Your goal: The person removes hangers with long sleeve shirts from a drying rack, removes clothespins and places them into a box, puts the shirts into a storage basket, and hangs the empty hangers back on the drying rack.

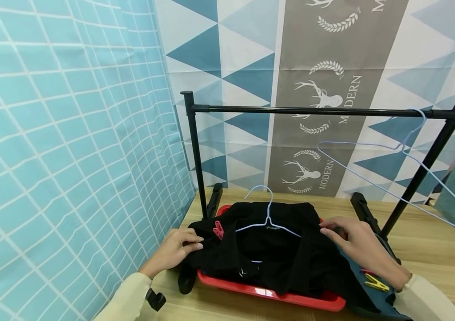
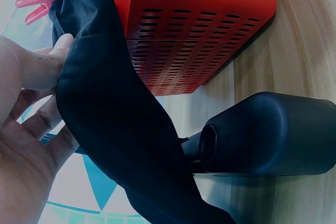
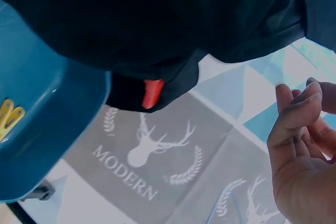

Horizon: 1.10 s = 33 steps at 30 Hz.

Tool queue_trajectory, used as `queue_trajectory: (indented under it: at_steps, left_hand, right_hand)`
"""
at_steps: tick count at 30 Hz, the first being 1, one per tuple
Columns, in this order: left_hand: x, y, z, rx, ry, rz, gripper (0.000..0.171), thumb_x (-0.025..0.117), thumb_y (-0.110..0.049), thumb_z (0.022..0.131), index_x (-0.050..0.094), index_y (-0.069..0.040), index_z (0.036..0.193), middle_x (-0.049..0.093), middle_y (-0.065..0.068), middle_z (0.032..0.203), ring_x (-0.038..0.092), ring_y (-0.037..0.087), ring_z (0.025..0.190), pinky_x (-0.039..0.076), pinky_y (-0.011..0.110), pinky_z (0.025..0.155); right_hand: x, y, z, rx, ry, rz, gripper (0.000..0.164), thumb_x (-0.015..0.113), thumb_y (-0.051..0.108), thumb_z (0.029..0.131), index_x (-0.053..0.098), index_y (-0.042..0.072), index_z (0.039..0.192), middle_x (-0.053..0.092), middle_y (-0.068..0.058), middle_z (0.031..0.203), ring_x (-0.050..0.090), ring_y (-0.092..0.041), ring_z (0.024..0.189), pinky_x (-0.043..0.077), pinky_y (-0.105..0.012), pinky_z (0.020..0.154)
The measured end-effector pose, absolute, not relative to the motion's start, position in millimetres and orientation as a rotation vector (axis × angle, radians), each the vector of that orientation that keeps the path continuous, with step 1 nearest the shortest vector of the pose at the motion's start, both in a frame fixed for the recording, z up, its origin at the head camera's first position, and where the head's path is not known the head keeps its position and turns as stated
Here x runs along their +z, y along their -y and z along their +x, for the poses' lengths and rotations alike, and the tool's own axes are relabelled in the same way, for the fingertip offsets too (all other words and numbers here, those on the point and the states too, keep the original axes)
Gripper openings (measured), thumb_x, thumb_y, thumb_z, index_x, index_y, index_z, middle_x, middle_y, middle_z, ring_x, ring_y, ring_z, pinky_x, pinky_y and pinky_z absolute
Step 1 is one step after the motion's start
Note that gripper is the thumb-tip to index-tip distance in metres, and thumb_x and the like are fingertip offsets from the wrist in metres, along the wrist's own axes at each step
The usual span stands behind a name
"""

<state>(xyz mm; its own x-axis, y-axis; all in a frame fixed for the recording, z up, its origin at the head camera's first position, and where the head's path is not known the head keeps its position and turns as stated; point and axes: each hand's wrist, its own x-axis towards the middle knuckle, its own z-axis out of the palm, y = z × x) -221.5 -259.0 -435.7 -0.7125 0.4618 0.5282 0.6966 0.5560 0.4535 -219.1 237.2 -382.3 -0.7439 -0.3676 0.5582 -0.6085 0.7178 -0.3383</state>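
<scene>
A black collared shirt [image 1: 267, 254] lies spread over a red basket [image 1: 267, 292], with a light blue hanger [image 1: 268, 218] inside its neck. My left hand [image 1: 177, 247] pinches the shirt at its left shoulder. In the left wrist view the thumb [image 2: 60, 53] lies on the near side of the black cloth and the fingers are behind it. A pink clothespin [image 1: 218, 229] is clipped on close to that hand. My right hand [image 1: 352, 238] is beside the right shoulder. The right wrist view shows its fingers loosely bent, apart from the cloth, with nothing held.
A black clothes rack [image 1: 312, 110] stands behind the basket. Another light blue hanger [image 1: 372, 143] hangs at its right end. Right of the shirt is a blue basin [image 3: 58, 98] with a yellow clothespin [image 1: 376, 282] in it. A blue checked curtain [image 1: 71, 133] borders the left side.
</scene>
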Motion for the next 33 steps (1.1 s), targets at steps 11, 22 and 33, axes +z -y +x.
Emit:
queue_trajectory:
  at_steps: [11,22,33]
  left_hand:
    - [-434,258,-220,-0.966,2.485,-0.944,0.014,0.078,-0.011,0.092,0.083,-0.01,0.105,0.071,-0.011,0.089,0.055,0.002,0.069,0.046,0.022,0.061]
    - [-433,259,-220,-0.981,2.487,-0.945,0.015,0.077,-0.011,0.093,0.083,-0.01,0.106,0.072,-0.01,0.09,0.055,0.002,0.069,0.046,0.022,0.061]
    - [-433,259,-219,-0.979,2.492,-0.941,0.016,0.077,-0.012,0.093,0.083,-0.01,0.107,0.071,-0.011,0.088,0.053,0.002,0.067,0.044,0.021,0.06]
  right_hand:
    - [-370,-211,-222,0.758,2.433,0.85,0.01,0.075,0.016,0.096,0.076,0.019,0.106,0.049,0.019,0.067,0.042,-0.001,0.056,0.038,-0.023,0.053]
    - [-364,-176,-227,0.803,2.326,1.044,0.018,0.08,0.009,0.091,0.076,0.019,0.105,0.057,0.02,0.081,0.043,0.001,0.061,0.04,-0.021,0.055]
    - [-358,-140,-229,0.842,2.285,1.167,0.012,0.078,0.012,0.093,0.075,0.018,0.103,0.057,0.019,0.083,0.044,0.001,0.062,0.042,-0.02,0.055]
